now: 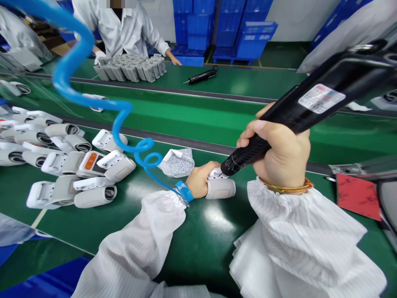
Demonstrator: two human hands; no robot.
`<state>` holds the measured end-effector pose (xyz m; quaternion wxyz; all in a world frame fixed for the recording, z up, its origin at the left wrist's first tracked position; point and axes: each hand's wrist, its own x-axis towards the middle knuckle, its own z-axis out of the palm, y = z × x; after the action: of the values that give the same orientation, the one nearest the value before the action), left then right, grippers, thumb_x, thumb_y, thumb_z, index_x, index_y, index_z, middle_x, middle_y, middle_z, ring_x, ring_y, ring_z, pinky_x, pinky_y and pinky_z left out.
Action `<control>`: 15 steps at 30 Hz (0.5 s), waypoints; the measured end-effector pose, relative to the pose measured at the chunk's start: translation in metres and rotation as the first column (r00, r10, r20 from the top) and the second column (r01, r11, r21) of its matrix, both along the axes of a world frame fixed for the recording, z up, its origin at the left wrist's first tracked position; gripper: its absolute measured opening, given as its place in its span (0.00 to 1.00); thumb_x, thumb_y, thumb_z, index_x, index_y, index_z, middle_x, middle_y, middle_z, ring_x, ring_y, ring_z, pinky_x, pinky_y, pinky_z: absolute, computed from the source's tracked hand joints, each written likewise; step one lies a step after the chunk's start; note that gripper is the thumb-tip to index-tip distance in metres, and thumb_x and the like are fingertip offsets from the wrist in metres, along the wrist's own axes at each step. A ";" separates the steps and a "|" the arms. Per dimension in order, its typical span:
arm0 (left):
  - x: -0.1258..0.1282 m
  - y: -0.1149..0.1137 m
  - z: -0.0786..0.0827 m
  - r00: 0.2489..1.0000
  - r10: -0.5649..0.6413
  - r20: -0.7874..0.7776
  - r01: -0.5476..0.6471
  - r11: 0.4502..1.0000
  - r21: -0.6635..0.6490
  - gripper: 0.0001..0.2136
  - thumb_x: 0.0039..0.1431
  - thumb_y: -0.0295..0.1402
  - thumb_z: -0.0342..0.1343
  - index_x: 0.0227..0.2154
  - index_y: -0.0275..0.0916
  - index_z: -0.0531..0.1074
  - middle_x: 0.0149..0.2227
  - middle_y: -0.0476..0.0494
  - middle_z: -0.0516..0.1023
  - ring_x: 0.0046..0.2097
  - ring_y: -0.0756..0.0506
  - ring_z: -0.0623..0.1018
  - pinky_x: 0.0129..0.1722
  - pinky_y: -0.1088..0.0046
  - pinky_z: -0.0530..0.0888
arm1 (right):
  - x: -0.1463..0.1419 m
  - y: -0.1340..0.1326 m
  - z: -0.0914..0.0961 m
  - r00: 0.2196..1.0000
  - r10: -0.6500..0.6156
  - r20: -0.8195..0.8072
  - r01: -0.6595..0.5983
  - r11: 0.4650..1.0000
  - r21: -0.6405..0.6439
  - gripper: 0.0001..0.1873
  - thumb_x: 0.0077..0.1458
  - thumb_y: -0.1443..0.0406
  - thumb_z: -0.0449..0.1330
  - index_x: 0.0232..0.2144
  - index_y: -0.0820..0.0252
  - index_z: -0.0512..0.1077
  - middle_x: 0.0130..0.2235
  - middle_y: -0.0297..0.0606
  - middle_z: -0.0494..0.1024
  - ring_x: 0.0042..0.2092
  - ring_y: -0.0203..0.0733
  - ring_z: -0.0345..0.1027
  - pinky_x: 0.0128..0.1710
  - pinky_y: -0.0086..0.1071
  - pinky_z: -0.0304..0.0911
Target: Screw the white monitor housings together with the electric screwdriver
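Note:
My left hand point(200, 181), with a blue wrist strap point(184, 191) and coiled blue cord, grips a wrist blood pressure monitor point(221, 188) against the green bench. Its white housing faces up and its grey cuff is rolled toward me. My right hand point(281, 151) is wrapped round a black electric screwdriver point(294, 105) that slants down to the left. The screwdriver's nose is at the white housing; whether the bit sits in a screw I cannot tell. Just behind my left hand lies an open clear bag point(178, 162) of tiny metallic pieces, probably screws.
Several more monitors point(94, 194) crowd the bench at left. A green conveyor belt point(186, 114) runs across behind. Beyond it are another screwdriver point(202, 76), rows of grey cuffs point(132, 68) and a co-worker in white point(124, 31). A red sheet point(358, 196) lies at right.

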<state>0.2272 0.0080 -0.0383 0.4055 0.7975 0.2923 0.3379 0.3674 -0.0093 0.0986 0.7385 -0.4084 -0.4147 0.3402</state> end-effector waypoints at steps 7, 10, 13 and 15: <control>0.000 0.000 0.000 1.000 0.001 0.013 -0.001 1.000 -0.012 0.17 0.51 0.39 0.62 0.43 0.40 0.68 0.29 0.52 0.73 0.29 0.50 0.72 0.29 0.75 0.65 | 0.000 0.003 -0.002 1.000 0.011 -0.001 -0.011 1.000 0.000 0.06 0.39 0.67 0.61 0.24 0.56 0.67 0.16 0.28 0.65 0.17 0.33 0.59 0.17 0.31 0.57; -0.001 0.001 -0.001 1.000 -0.006 0.016 0.006 1.000 -0.020 0.19 0.52 0.39 0.62 0.44 0.40 0.68 0.30 0.51 0.74 0.30 0.50 0.72 0.30 0.75 0.66 | 0.000 0.001 -0.003 1.000 0.021 0.018 -0.021 1.000 -0.005 0.05 0.42 0.68 0.61 0.25 0.56 0.67 0.17 0.28 0.66 0.18 0.33 0.60 0.18 0.31 0.58; -0.001 0.002 -0.002 1.000 -0.010 0.010 0.010 1.000 -0.021 0.18 0.52 0.40 0.61 0.45 0.40 0.67 0.31 0.51 0.74 0.30 0.50 0.73 0.31 0.74 0.67 | -0.001 0.001 -0.004 0.999 0.013 0.036 -0.012 1.000 -0.011 0.06 0.43 0.67 0.61 0.26 0.57 0.66 0.18 0.28 0.66 0.19 0.33 0.61 0.19 0.31 0.59; -0.001 0.002 -0.003 1.000 -0.010 0.001 0.010 1.000 -0.006 0.18 0.53 0.40 0.61 0.45 0.40 0.67 0.31 0.50 0.75 0.30 0.49 0.73 0.31 0.74 0.67 | -0.003 0.001 -0.005 1.000 0.004 0.029 -0.004 1.000 -0.019 0.07 0.42 0.67 0.62 0.27 0.58 0.67 0.18 0.27 0.66 0.19 0.33 0.61 0.20 0.30 0.59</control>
<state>0.2263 0.0102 -0.0409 0.4096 0.7976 0.2891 0.3353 0.3646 -0.0081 0.0936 0.7279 -0.4195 -0.4229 0.3396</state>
